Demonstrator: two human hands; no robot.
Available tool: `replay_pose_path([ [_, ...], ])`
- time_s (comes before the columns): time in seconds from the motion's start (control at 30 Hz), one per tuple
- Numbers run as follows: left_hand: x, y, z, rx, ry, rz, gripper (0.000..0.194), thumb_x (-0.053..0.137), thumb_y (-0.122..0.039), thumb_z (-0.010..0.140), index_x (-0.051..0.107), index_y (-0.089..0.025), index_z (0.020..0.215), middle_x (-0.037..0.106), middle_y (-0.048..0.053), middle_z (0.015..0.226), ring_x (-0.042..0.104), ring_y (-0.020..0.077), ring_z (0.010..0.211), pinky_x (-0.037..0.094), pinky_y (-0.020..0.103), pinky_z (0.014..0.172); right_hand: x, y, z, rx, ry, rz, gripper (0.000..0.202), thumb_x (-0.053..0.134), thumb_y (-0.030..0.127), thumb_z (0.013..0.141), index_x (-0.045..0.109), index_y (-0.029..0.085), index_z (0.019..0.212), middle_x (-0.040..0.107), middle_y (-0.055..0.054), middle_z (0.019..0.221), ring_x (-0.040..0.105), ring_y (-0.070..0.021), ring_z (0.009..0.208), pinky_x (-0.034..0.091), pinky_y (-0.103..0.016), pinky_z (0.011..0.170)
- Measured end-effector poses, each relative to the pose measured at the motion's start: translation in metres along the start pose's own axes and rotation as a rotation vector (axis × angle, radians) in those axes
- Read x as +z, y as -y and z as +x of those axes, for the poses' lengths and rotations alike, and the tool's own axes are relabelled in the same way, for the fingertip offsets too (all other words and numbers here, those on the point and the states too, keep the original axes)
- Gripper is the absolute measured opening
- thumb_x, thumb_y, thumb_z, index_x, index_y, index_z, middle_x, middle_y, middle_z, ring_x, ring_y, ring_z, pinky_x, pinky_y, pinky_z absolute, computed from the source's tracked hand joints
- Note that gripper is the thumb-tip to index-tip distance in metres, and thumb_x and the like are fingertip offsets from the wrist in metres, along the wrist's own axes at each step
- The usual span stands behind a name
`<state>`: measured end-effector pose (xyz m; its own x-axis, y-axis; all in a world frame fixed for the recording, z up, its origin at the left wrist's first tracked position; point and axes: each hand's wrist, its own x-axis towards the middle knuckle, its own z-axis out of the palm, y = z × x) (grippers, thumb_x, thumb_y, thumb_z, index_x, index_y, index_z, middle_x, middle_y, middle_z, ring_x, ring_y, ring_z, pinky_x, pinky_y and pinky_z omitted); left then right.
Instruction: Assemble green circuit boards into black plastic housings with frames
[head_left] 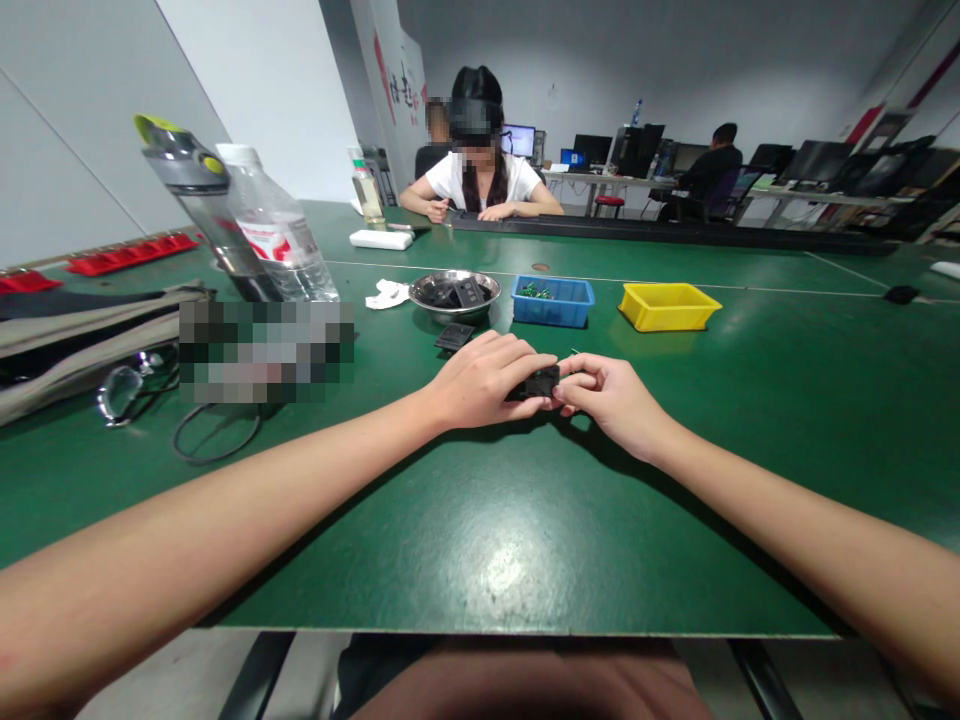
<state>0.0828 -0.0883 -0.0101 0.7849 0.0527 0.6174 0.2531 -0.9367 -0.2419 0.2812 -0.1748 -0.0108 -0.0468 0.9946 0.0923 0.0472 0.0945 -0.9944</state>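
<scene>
My left hand (487,380) is closed around a small black plastic part (541,382), held just above the green table. At that part's right end, the thumb and fingers of my right hand (611,400) are pinched together. A thin greenish tip (574,351) shows above the right forefinger; whatever sits in the pinch is too small and covered to name. Just beyond my left hand lies a flat black plastic piece (454,338). Behind it, a steel bowl (442,312) holds several black plastic parts. Small green pieces (536,291) lie in a blue bin (555,312).
A yellow bin (667,312) stands right of the blue one. To the left are a water bottle (281,235), a grey sports bottle (187,180), a bag (97,335) and a cable loop (214,455). A person wearing a headset (480,180) sits across the table (495,530).
</scene>
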Motion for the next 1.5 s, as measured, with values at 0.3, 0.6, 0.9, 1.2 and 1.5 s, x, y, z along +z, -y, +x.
replay_pose_path([
  [0.3,-0.0012,0.0035,-0.0009,-0.036,-0.047,0.006,0.038,0.055,-0.046,0.098,0.063,-0.013,0.117,0.072,0.010,0.097,0.067,0.0214,0.086,0.048,0.034,0.075,-0.0030,0.0013,0.0010,-0.006,-0.097,0.033,0.025,0.079,0.025,0.066,0.064,0.019,0.085,0.073,0.000,0.063,0.075,-0.0194,0.065,0.051,-0.025,0.056],
  [0.6,-0.0003,0.0034,-0.0021,-0.077,-0.034,0.020,0.036,0.059,-0.045,0.097,0.063,-0.014,0.115,0.072,0.009,0.098,0.066,0.0210,0.086,0.046,0.034,0.075,-0.0033,-0.0001,0.0016,-0.050,-0.131,0.018,0.028,0.079,0.027,0.066,0.063,0.019,0.087,0.071,0.001,0.060,0.073,-0.0185,0.062,0.050,-0.024,0.054],
  [0.9,0.0007,0.0025,-0.0021,-0.088,-0.034,0.034,0.036,0.058,-0.047,0.097,0.064,-0.015,0.114,0.072,0.008,0.097,0.066,0.0209,0.085,0.047,0.034,0.075,-0.0033,-0.0002,0.0018,-0.071,-0.124,0.004,0.028,0.075,0.025,0.067,0.062,0.020,0.091,0.070,0.004,0.060,0.072,-0.0161,0.059,0.049,-0.022,0.052],
  [1.2,-0.0001,0.0033,-0.0019,-0.036,-0.074,0.056,0.035,0.059,-0.044,0.097,0.064,-0.013,0.114,0.072,0.008,0.095,0.066,0.0207,0.083,0.047,0.033,0.073,-0.0059,-0.0038,0.0007,-0.133,-0.047,-0.066,0.037,0.074,0.023,0.070,0.059,0.021,0.104,0.069,0.006,0.063,0.070,-0.0160,0.059,0.049,-0.024,0.053],
  [1.5,0.0004,0.0033,-0.0027,-0.065,-0.057,0.047,0.036,0.059,-0.045,0.097,0.064,-0.014,0.115,0.071,0.009,0.095,0.066,0.0209,0.085,0.046,0.033,0.074,-0.0060,-0.0056,0.0011,-0.143,-0.034,-0.046,0.041,0.074,0.020,0.068,0.058,0.021,0.106,0.068,0.006,0.066,0.067,-0.0146,0.058,0.048,-0.023,0.050],
])
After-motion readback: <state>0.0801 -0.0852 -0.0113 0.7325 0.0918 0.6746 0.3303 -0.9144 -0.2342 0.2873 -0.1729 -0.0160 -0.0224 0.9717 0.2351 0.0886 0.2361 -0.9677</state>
